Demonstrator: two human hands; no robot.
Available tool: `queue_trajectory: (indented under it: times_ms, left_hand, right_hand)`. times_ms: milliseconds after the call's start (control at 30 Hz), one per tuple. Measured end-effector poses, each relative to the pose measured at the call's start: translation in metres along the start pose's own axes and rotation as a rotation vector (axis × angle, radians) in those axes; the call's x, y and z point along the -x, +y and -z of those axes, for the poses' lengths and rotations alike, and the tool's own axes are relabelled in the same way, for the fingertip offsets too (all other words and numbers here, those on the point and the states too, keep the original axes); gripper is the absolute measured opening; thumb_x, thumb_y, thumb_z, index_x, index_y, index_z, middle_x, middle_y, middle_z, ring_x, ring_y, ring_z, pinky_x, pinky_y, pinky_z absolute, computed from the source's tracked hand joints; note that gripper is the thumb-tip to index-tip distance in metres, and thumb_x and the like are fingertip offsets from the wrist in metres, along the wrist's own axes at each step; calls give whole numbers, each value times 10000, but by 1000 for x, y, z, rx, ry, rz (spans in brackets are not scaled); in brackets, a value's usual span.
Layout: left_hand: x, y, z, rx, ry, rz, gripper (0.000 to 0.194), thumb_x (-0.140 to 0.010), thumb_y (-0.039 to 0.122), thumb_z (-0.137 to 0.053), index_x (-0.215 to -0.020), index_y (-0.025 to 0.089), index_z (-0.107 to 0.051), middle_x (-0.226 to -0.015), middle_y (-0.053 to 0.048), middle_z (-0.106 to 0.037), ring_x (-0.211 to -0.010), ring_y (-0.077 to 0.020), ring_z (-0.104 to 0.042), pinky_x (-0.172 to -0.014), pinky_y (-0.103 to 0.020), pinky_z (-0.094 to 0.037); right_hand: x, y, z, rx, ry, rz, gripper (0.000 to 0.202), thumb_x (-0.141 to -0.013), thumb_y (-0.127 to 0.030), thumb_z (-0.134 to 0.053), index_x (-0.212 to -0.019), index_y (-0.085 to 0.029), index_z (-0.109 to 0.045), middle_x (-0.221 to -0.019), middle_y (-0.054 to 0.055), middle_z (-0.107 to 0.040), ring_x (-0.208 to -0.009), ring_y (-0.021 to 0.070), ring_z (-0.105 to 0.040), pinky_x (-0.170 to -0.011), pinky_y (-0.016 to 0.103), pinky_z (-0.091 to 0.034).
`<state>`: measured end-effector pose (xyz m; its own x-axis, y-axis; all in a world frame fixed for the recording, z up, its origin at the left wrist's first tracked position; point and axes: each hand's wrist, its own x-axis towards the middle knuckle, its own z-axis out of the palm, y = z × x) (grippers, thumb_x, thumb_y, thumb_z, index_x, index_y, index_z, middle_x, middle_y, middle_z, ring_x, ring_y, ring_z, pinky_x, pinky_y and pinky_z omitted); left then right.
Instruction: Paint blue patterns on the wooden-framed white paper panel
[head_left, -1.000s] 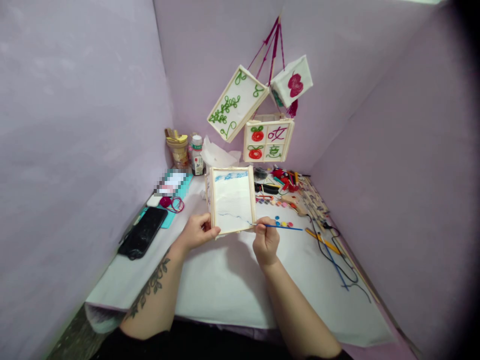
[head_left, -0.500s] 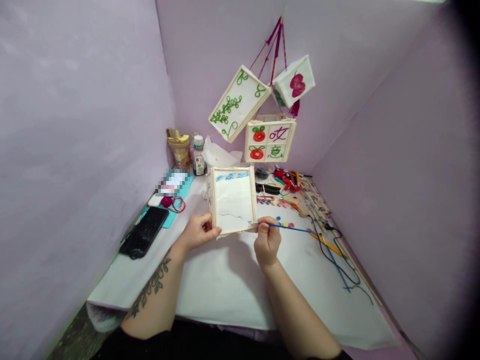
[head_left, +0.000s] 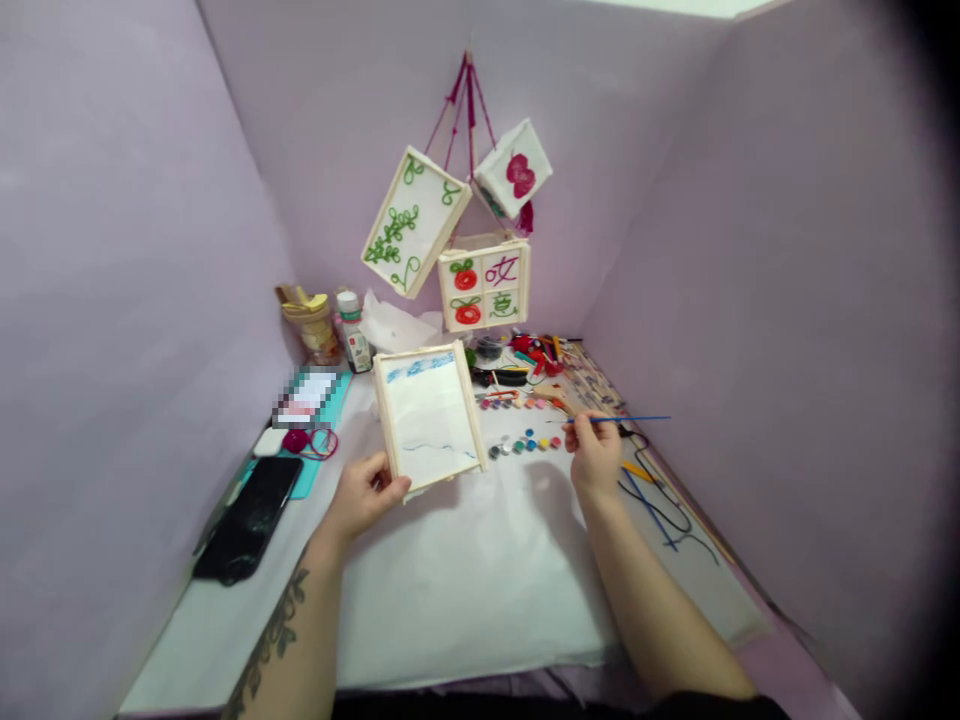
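My left hand (head_left: pixel 367 495) grips the lower left corner of a wooden-framed lantern (head_left: pixel 435 415), thumb in front. Its white panel carries a blue painted band along the top and a thin wavy blue line lower down. The lantern is held up off the table and leans slightly. My right hand (head_left: pixel 595 455) pinches a thin blue paintbrush (head_left: pixel 637 418), held nearly level, its tip pointing left and apart from the lantern. Small paint pots (head_left: pixel 525 442) in several colours stand in two rows between the lantern and my right hand.
Decorated lanterns (head_left: pixel 484 285) hang from purple cords at the back. A black phone (head_left: pixel 251 515), purple yarn (head_left: pixel 296 441) and a bottle (head_left: pixel 354 335) sit on the left. Pliers (head_left: pixel 501 377), wooden sticks (head_left: pixel 607 385), a black cable (head_left: pixel 667 500) and another blue brush (head_left: pixel 652 510) lie on the right.
My right hand has drawn the paintbrush away from the lantern panel to the right. My left hand still holds the lantern, now tilted a little differently. The camera view has shifted.
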<state>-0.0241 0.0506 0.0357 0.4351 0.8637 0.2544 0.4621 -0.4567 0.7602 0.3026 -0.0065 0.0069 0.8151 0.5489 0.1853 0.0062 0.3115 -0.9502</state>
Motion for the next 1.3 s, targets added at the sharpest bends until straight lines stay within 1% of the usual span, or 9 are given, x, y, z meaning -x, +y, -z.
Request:
queue_trajectory:
  times_ms: [67, 167, 300, 533, 800, 967, 1200, 1267, 1300]
  left_hand:
    - [-1, 0, 0, -12, 16, -11, 342, -721, 423, -545, -515, 187, -410, -470, 53, -389, -452, -80, -354, -447, -207, -280]
    - [-3, -1, 0, -34, 22, -17, 350, -718, 429, -550, -511, 187, -405, -464, 53, -388, -442, -79, -351, -436, -206, -279]
    - [-4, -1, 0, -51, 33, -9, 353, -720, 429, -547, -511, 187, -397, -467, 51, -400, -434, -79, -357, -430, -201, -290]
    - [-5, 2, 1, -79, 39, 1, 351, -709, 451, -541, -504, 185, -440, -455, 46, -420, -427, -84, -371, -427, -205, -310]
    - [-4, -3, -1, -71, 42, -18, 339, -718, 423, -552, -513, 188, -419, -466, 47, -416, -435, -81, -366, -431, -204, -307]
    - [-4, 0, 0, -65, 40, 2, 356, -710, 431, -550, -509, 193, -379, -461, 51, -397, -438, -78, -352, -432, -199, -303]
    - [-5, 2, 1, -68, 14, 18, 359, -708, 449, -545, -513, 192, -388, -467, 43, -412, -445, -83, -366, -443, -209, -301]
    - [-4, 4, 1, -62, 14, 19, 360, -706, 450, -545, -515, 193, -381, -470, 47, -398, -452, -81, -356, -448, -208, -293]
    - [-4, 4, 0, -57, 15, 18, 360, -706, 449, -544, -514, 193, -380, -471, 49, -388, -453, -80, -350, -450, -208, -289]
  right_hand:
    - [-6, 20, 7, 100, 26, 0, 290, -724, -414, -641, -836, -185, -501, -570, -55, -557, -453, 86, -483, -430, 193, -363]
    - [-8, 42, 12, 197, 4, 41, 281, -723, -419, -629, -813, -169, -537, -571, -47, -540, -508, 108, -516, -493, 223, -408]
    - [-7, 54, 11, 338, -69, 125, 273, -789, -435, -550, -778, -164, -579, -606, -7, -579, -571, 137, -546, -557, 252, -431]
    - [-7, 55, 8, 448, -136, 155, 261, -791, -419, -535, -746, -170, -599, -594, 1, -595, -560, 148, -533, -575, 264, -417]
    - [-8, 60, 7, 499, -153, 151, 246, -799, -396, -521, -770, -167, -607, -632, 8, -611, -580, 151, -545, -596, 264, -418]
    - [-9, 65, 7, 491, -162, 143, 255, -804, -402, -516, -786, -165, -607, -642, 15, -625, -580, 155, -560, -586, 263, -425]
    - [-9, 64, 7, 381, -124, 82, 268, -775, -429, -562, -772, -164, -600, -626, 13, -618, -589, 156, -571, -583, 271, -448]
    - [-10, 58, 9, 299, -58, 51, 278, -755, -442, -584, -771, -164, -583, -606, 1, -603, -556, 143, -561, -540, 257, -440]
    - [-10, 52, 10, 214, 11, 30, 275, -742, -442, -598, -770, -170, -568, -590, -11, -591, -527, 131, -549, -504, 242, -425]
